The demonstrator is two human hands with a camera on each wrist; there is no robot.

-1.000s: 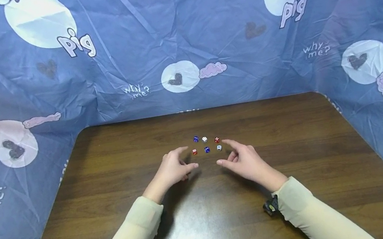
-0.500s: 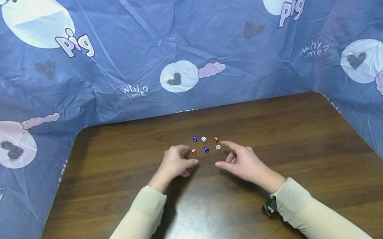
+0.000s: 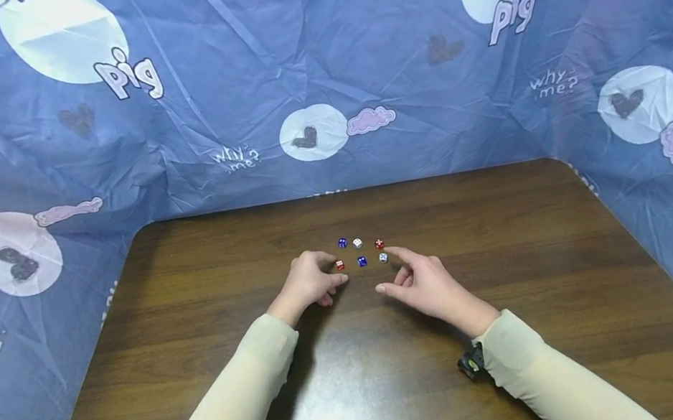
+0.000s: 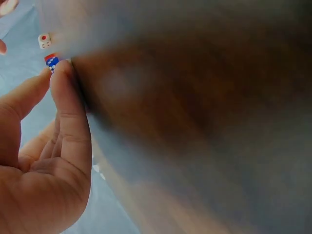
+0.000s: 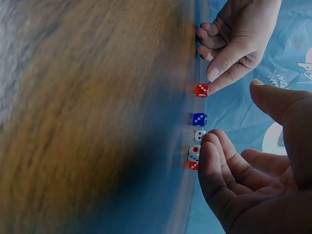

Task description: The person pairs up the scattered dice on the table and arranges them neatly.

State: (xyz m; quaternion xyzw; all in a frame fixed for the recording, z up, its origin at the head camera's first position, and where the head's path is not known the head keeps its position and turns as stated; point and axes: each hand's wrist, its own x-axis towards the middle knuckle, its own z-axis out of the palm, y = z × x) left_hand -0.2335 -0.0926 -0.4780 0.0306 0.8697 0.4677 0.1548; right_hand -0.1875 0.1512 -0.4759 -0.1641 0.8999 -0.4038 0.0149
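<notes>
Six small dice lie in two short rows on the brown table in the head view. In the near row are a red die (image 3: 340, 265), a blue die (image 3: 361, 261) and a white die (image 3: 383, 258). Behind them sit another blue die (image 3: 342, 242), a white die (image 3: 357, 243) and a red die (image 3: 379, 243). My left hand (image 3: 308, 279) has its index finger and thumb spread around the near red die, index fingertip right at it. My right hand (image 3: 429, 287) holds nothing; its index fingertip is beside the right-hand dice, thumb apart.
The brown wooden table (image 3: 509, 228) has rounded far corners. A blue printed cloth (image 3: 314, 61) hangs behind it and along both sides. A black device (image 3: 472, 362) is strapped at my right wrist.
My left hand has moved slightly forward and right, its thumb and index finger drawing closer around the near red die. The right hand and the dice stay about where they were.
</notes>
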